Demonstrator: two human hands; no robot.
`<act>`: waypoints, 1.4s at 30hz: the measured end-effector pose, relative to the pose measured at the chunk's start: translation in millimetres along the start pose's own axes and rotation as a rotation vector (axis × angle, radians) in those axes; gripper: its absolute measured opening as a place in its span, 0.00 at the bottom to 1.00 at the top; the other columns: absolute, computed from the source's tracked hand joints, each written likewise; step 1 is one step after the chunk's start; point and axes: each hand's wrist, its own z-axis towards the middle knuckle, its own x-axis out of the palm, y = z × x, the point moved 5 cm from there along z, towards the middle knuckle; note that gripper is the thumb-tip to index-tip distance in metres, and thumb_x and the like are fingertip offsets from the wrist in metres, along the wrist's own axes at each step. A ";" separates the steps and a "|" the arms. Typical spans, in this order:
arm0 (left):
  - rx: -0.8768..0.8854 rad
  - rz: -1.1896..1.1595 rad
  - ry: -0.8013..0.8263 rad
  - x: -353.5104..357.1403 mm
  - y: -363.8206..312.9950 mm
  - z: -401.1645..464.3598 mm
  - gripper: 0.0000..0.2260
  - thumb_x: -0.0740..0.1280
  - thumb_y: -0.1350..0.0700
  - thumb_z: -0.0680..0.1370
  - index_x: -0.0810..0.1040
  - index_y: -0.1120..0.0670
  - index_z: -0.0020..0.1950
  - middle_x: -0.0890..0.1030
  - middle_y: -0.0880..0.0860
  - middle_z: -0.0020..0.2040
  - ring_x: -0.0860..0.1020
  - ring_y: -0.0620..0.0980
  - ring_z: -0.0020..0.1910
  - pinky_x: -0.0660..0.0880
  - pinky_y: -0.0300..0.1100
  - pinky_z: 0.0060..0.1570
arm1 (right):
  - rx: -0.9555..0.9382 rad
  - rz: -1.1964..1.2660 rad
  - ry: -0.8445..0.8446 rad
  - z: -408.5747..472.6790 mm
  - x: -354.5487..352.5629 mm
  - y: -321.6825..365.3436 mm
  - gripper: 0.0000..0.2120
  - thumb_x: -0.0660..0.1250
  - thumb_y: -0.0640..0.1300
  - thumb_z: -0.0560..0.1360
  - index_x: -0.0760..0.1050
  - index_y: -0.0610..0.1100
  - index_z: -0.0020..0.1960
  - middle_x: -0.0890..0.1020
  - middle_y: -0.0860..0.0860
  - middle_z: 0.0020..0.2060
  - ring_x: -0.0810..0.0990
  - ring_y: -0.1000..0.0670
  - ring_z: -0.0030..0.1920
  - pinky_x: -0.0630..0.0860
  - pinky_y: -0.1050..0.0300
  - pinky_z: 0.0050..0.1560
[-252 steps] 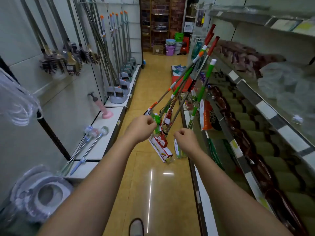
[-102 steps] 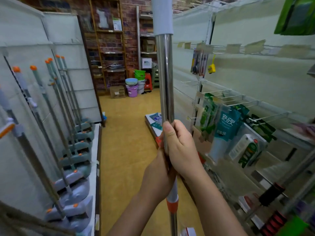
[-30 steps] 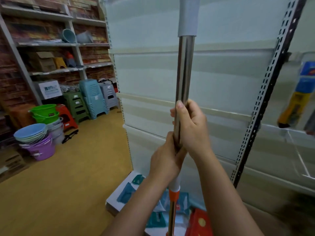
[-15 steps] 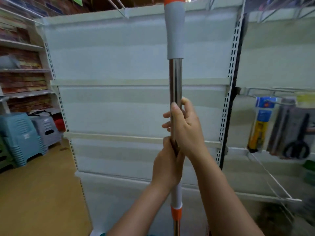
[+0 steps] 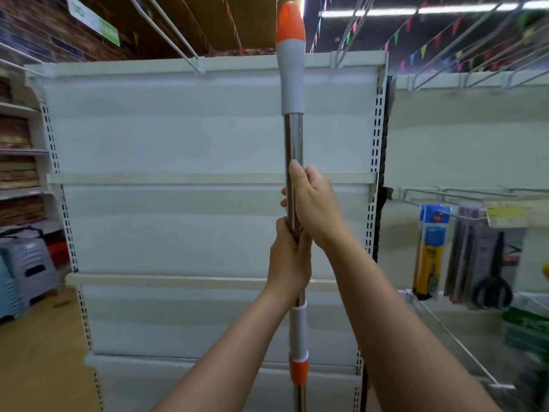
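Tan floor [image 5: 38,361], lower left: a grey stool [image 5: 31,269] and a blue stool [image 5: 7,295] stand on it, just beside each other. White shelving unit [image 5: 184,138] rises from the floor at centre, with perforated uprights on both sides. Right bay: wire rail [image 5: 451,193] carries a hanging blue-and-yellow pack [image 5: 430,251] and a scissors pack [image 5: 493,281], near each other.

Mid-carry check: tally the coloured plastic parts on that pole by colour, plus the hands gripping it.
Orange parts on the pole: 2, top cap and lower collar.
Grey sleeves: 2, upper sleeve and lower sleeve.
Hands gripping: 2, left hand and right hand.
Total: 6.
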 end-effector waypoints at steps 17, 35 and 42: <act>0.091 0.063 0.086 30.7 -17.0 33.7 0.06 0.53 0.52 0.81 0.61 0.48 0.43 0.72 0.48 0.36 0.72 0.49 0.33 0.67 0.44 0.32 | 0.023 0.108 -0.065 40.9 -28.6 -10.9 0.17 0.53 0.52 0.80 0.70 0.41 0.44 0.74 0.47 0.33 0.73 0.50 0.31 0.72 0.56 0.34; 0.190 -0.051 0.110 79.0 -62.5 25.7 0.03 0.54 0.53 0.80 0.63 0.51 0.49 0.80 0.58 0.47 0.78 0.61 0.46 0.70 0.46 0.37 | -0.091 0.011 -0.175 38.6 -88.3 17.7 0.17 0.54 0.54 0.79 0.72 0.43 0.42 0.76 0.48 0.32 0.75 0.51 0.30 0.72 0.55 0.34; 0.149 0.053 0.103 91.1 -63.8 27.2 0.03 0.53 0.55 0.80 0.63 0.52 0.52 0.80 0.57 0.52 0.78 0.59 0.49 0.74 0.50 0.43 | -0.072 -0.005 -0.162 43.8 -99.5 12.2 0.18 0.53 0.53 0.80 0.72 0.41 0.43 0.76 0.46 0.32 0.74 0.50 0.30 0.72 0.55 0.34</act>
